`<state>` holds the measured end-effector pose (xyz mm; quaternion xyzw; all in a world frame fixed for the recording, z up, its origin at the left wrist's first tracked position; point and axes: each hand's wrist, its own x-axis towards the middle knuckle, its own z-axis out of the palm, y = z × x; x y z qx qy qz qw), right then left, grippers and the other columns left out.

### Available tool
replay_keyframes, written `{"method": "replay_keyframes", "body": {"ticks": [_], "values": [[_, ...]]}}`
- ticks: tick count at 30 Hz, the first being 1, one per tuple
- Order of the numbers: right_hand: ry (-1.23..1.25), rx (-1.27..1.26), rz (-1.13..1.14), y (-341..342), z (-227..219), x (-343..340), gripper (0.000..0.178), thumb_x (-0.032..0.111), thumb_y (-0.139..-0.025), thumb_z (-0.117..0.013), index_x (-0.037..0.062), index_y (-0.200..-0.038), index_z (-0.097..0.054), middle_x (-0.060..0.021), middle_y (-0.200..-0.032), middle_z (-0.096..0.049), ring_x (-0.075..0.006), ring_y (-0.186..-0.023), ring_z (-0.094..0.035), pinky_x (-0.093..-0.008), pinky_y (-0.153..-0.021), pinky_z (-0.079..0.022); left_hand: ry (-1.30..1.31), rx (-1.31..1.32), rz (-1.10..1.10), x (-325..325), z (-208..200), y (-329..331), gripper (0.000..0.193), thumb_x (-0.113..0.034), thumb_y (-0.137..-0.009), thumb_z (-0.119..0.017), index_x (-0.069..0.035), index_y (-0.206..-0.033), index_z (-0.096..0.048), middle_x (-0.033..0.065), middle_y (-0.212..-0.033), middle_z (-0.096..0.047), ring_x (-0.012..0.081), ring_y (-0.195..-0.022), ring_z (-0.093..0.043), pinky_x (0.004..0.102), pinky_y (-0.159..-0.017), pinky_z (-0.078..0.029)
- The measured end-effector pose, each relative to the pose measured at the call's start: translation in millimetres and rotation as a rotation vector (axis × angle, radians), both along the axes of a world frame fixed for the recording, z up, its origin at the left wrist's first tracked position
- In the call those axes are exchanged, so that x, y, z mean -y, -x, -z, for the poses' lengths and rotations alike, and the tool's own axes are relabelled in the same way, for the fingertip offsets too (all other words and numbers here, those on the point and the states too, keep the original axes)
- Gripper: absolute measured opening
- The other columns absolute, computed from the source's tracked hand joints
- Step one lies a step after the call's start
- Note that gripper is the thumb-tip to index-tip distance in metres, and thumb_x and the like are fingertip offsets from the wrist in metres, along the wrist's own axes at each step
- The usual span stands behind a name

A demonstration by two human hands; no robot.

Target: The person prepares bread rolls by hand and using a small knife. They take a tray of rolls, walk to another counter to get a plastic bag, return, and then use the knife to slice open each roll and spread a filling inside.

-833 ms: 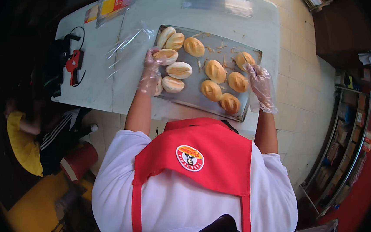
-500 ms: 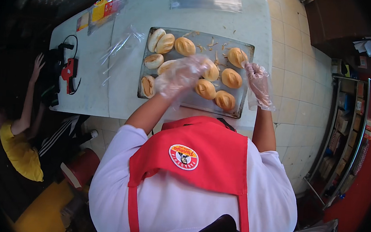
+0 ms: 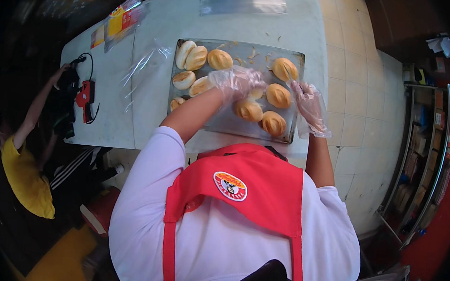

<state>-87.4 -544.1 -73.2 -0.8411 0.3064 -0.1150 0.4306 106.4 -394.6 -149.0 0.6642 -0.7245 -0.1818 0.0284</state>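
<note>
Both my hands wear clear plastic gloves over a dark metal baking tray [image 3: 211,131] of golden bread rolls. My left hand [image 3: 236,82] is above the tray's middle and partly covers a bread roll [image 3: 256,94]; its fingers are smeared, so their grip cannot be told. At the tray's right edge, my right hand [image 3: 310,104] has its fingers pinched together beside another roll [image 3: 278,95]. Whatever is in that pinch is too small to make out. Paler rolls [image 3: 183,79] lie at the tray's left, and thin crust-like shreds [image 3: 253,53] are scattered near its far edge.
The tray rests on a pale table [image 3: 148,108]. Clear plastic bags [image 3: 146,63] and a printed packet [image 3: 119,20] lie to the left, near a red-and-black device [image 3: 85,95]. A person in yellow [image 3: 26,178] is at far left; a shelf rack [image 3: 419,156] is at right.
My left hand has moved slightly right, over the roll in the middle. The right hand stays pinched at the tray's edge. At left, the other person's hand has dropped toward the dark item.
</note>
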Motion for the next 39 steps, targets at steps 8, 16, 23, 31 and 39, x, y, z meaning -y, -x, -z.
{"method": "replay_keyframes", "body": {"ticks": [8, 16, 23, 31, 39], "values": [[-0.188, 0.066, 0.015, 0.5, 4.7, -0.7, 0.029, 0.027, -0.092, -0.057, 0.0006, -0.095, -0.067, -0.0151, -0.079, -0.064, -0.0216, -0.072, -0.061, -0.0336, -0.067, -0.047, 0.13, -2.125, -0.798, -13.0, -32.9, -12.1, 0.048, -0.023, -0.085, -0.061, -0.012, -0.13, -0.049, 0.0135, -0.122, -0.054, 0.0276, -0.109, -0.056, 0.0406, -0.09, -0.049], [0.1, 0.12, -0.168, -20.3, -13.0, -47.8, 0.021, 0.022, -0.085, -0.063, 0.0023, -0.079, -0.064, -0.016, -0.072, -0.059, -0.0328, -0.069, -0.059, -0.0412, -0.063, -0.045, 0.196, -2.537, -1.149, -30.4, -42.3, 19.7, 0.056, -0.052, -0.086, -0.057, -0.014, -0.127, -0.049, 0.014, -0.116, -0.057, 0.0359, -0.101, -0.059, 0.0468, -0.075, -0.054], [0.323, 0.139, -0.291, -32.9, -25.5, -61.7, 0.025, 0.027, -0.083, -0.064, 0.0035, -0.073, -0.059, -0.0154, -0.069, -0.058, -0.0337, -0.069, -0.059, -0.0437, -0.063, -0.046, 0.257, -2.558, -1.137, -27.5, -42.3, 30.6, 0.051, -0.045, -0.086, -0.057, -0.013, -0.125, -0.051, 0.0116, -0.111, -0.059, 0.0332, -0.095, -0.061, 0.049, -0.068, -0.057], [0.516, 0.166, -0.322, -24.6, -16.5, -42.0, 0.025, 0.024, -0.081, -0.068, 0.006, -0.072, -0.053, -0.0125, -0.067, -0.054, -0.032, -0.065, -0.056, -0.0425, -0.06, -0.043, 0.228, -2.402, -1.334, -27.4, -54.5, 30.3, 0.047, -0.043, -0.086, -0.055, -0.014, -0.123, -0.052, 0.0067, -0.106, -0.061, 0.0226, -0.09, -0.062, 0.0397, -0.064, -0.056], [0.537, 0.139, -0.307, -31.2, -11.7, -39.2, 0.027, 0.028, -0.081, -0.067, 0.0052, -0.071, -0.055, -0.0132, -0.065, -0.056, -0.0319, -0.063, -0.058, -0.043, -0.061, -0.046, 0.152, -2.325, -1.421, -22.2, -59.9, 39.6, 0.044, -0.04, -0.089, -0.052, -0.011, -0.122, -0.051, 0.0078, -0.106, -0.062, 0.0211, -0.084, -0.065, 0.0334, -0.055, -0.056]]}}
